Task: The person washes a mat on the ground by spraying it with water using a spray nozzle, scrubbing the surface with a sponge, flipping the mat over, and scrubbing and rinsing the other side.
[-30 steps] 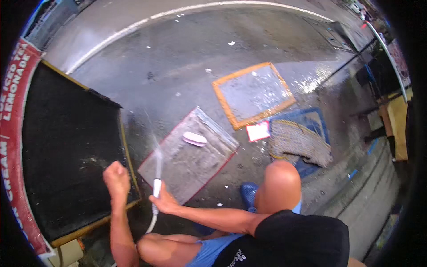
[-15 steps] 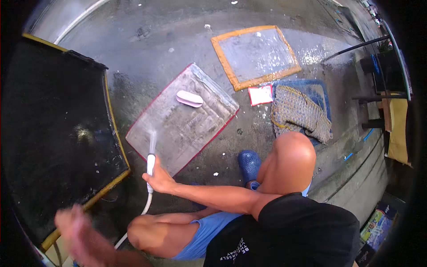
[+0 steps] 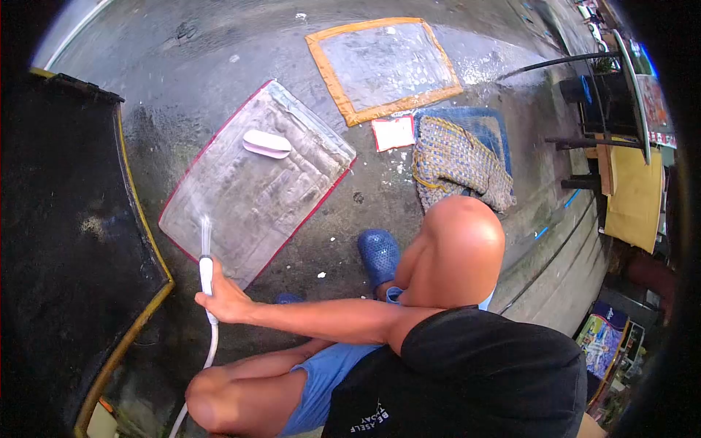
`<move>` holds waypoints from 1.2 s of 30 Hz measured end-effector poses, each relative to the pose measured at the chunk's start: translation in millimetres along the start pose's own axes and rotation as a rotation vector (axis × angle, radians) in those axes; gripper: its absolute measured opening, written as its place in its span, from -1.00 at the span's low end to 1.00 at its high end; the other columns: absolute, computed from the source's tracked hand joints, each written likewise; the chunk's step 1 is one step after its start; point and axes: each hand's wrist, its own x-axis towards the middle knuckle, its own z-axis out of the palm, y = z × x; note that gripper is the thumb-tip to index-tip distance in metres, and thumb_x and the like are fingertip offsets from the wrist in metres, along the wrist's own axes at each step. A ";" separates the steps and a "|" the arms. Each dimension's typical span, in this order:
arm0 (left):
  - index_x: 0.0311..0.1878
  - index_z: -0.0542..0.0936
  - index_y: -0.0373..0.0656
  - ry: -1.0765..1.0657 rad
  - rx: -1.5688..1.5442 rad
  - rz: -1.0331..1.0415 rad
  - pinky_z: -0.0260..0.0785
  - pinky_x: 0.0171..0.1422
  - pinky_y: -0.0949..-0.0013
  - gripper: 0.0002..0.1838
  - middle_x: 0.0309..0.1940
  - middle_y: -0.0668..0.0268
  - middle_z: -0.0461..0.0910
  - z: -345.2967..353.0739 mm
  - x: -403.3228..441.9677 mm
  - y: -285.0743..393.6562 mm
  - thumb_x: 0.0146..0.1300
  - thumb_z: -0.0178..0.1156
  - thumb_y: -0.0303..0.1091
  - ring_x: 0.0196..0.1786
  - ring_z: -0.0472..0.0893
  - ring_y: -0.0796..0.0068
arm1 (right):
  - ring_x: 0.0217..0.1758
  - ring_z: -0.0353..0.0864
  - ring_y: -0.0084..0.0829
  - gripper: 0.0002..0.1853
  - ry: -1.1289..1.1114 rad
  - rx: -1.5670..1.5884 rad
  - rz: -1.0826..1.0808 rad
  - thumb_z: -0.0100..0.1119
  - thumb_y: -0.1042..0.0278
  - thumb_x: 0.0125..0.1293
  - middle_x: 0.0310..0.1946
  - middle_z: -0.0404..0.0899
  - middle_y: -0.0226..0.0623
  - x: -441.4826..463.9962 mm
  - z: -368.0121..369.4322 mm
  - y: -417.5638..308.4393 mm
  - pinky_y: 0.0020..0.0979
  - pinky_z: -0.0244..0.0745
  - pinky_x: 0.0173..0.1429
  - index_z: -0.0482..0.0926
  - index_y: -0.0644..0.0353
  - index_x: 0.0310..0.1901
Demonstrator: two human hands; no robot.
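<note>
My right hand [image 3: 225,298] is wrapped round a white hose sprayer [image 3: 207,276], its hose [image 3: 212,343] running down past my knee. A jet of water from the sprayer strikes the near left part of a wet grey mat [image 3: 241,197] with red edging, lying flat on the ground. On the mat rests a pale pink and white scrub brush [image 3: 266,144], apart from my hand. My left hand is out of view.
An orange-edged mat [image 3: 332,84] lies farther off. Nearer are a red-and-white packet [image 3: 393,134] and a folded woven mat [image 3: 456,157] over a blue-edged one [image 3: 495,124]. A dark panel [image 3: 66,219] with a yellow edge stands left; table legs [image 3: 569,142] are at right.
The view has shifted, so the mats appear farther left and higher. My left hand, blurred at lower left before, has left the view. The right hand still grips the spraying nozzle.
</note>
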 end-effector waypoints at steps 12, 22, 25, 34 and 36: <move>0.01 0.67 -0.30 0.029 0.008 0.005 0.48 0.10 0.22 -0.73 -0.06 0.12 0.61 -3.5 0.1 -3.3 0.52 0.10 -0.30 -0.02 0.59 0.29 | -0.17 0.65 0.24 0.04 0.026 -0.001 -0.059 0.21 0.25 0.27 -0.26 0.58 0.31 0.3 2.7 1.2 0.07 0.53 -0.01 -0.33 0.47 0.51; 0.03 0.65 -0.30 0.057 0.033 0.006 0.50 0.14 0.17 -0.74 0.00 0.09 0.61 -7.0 -3.3 2.2 0.51 0.13 -0.30 0.03 0.59 0.24 | -0.14 0.67 0.21 0.07 0.056 -0.047 -0.091 0.20 0.24 0.30 -0.26 0.59 0.23 -0.7 12.9 7.6 0.04 0.53 0.05 -0.40 0.42 0.54; 0.04 0.65 -0.30 0.054 0.035 0.005 0.50 0.15 0.16 -0.74 0.01 0.08 0.61 -6.7 -2.7 2.2 0.50 0.13 -0.30 0.04 0.60 0.23 | -0.15 0.67 0.16 0.08 0.041 -0.025 -0.112 0.20 0.22 0.30 -0.26 0.59 0.20 -1.1 11.0 7.8 0.02 0.54 0.04 -0.40 0.45 0.54; 0.06 0.63 -0.30 0.082 0.198 -0.101 0.51 0.19 0.12 -0.74 0.06 0.05 0.60 -21.1 2.1 -11.6 0.49 0.15 -0.31 0.09 0.60 0.19 | -0.16 0.67 0.08 0.06 0.071 0.029 -0.107 0.18 0.24 0.32 -0.22 0.57 0.15 5.7 12.1 -1.1 -0.02 0.55 0.02 -0.41 0.32 0.57; 0.06 0.63 -0.29 -0.077 0.412 -0.389 0.51 0.19 0.11 -0.74 0.07 0.04 0.60 -11.0 4.5 -38.9 0.49 0.16 -0.31 0.10 0.60 0.18 | -0.14 0.67 0.07 0.05 0.081 0.067 -0.121 0.18 0.25 0.33 -0.20 0.56 0.14 4.6 10.2 -11.4 -0.02 0.54 0.03 -0.40 0.28 0.57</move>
